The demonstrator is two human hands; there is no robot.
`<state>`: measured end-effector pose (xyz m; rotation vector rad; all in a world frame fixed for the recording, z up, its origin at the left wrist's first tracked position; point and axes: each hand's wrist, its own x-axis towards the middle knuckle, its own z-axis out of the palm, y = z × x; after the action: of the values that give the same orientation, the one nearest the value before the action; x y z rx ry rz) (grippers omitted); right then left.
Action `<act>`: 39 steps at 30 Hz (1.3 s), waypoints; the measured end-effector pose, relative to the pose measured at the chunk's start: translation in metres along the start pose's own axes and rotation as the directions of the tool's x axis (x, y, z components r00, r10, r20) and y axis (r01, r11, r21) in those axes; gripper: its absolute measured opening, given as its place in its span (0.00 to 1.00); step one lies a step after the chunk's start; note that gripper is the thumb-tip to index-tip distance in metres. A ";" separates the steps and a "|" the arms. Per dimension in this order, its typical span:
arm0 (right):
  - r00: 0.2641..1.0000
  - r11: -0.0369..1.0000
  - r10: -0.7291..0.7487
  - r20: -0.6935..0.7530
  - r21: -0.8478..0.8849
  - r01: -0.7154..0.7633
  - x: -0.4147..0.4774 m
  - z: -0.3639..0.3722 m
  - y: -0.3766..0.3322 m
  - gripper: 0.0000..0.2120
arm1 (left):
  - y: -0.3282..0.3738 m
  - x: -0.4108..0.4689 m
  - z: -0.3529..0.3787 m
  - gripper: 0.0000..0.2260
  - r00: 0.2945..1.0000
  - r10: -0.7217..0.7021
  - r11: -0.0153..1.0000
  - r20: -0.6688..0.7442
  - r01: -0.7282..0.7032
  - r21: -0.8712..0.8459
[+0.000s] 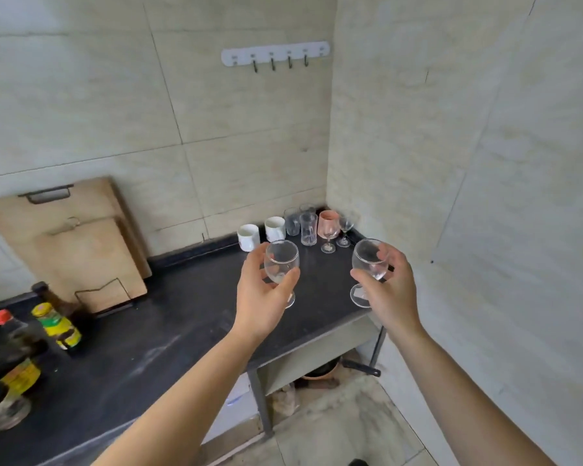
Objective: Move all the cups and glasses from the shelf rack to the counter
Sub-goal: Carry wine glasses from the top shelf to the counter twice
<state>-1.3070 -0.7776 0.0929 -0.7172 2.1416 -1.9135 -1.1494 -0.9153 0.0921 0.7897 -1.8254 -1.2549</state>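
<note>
Left hand (261, 292) grips a clear wine glass (281, 264) by the bowl, fingers wrapped around it; right hand (389, 290) holds a second wine glass (369, 260) the same way. Both hang over the dark counter (169, 331), near its right end. Risks: the right glass sits close to the counter edge, so its foot could land half off and tip. The cluster of cups and glasses (308, 228) in the corner is crowded, so pushing in there could knock a stemmed one over. The shelf rack is not in view.

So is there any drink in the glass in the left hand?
Empty. The stemmed glass in the left hand is clear all through, with no liquid line; the fingers and dark counter show through it.
</note>
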 end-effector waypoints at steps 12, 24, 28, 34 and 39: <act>0.953 0.999 0.038 0.300 -0.008 -0.037 0.258 0.112 0.079 0.26 | -0.078 0.220 0.057 0.28 0.966 -0.155 0.952 -0.205 0.202 0.230; 0.895 0.970 0.191 0.402 -0.218 -0.109 0.379 0.229 0.192 0.29 | -0.217 0.338 0.097 0.25 0.890 -0.408 0.862 -0.206 0.449 0.234; 0.900 0.954 0.210 0.382 -0.282 -0.103 0.405 0.270 0.226 0.28 | -0.261 0.381 0.107 0.24 0.875 -0.456 0.839 -0.160 0.483 0.251; 0.895 0.927 0.256 0.365 -0.354 -0.122 0.429 0.319 0.265 0.28 | -0.319 0.428 0.115 0.28 0.867 -0.485 0.819 -0.113 0.496 0.288; 0.887 0.898 0.264 0.379 -0.432 -0.083 0.435 0.342 0.284 0.31 | -0.349 0.444 0.118 0.26 0.868 -0.487 0.812 -0.096 0.491 0.317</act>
<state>-1.5986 -1.2664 -0.1579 -0.8787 2.2263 -1.0902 -1.4548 -1.3382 -0.1542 1.5341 -1.9182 -1.2509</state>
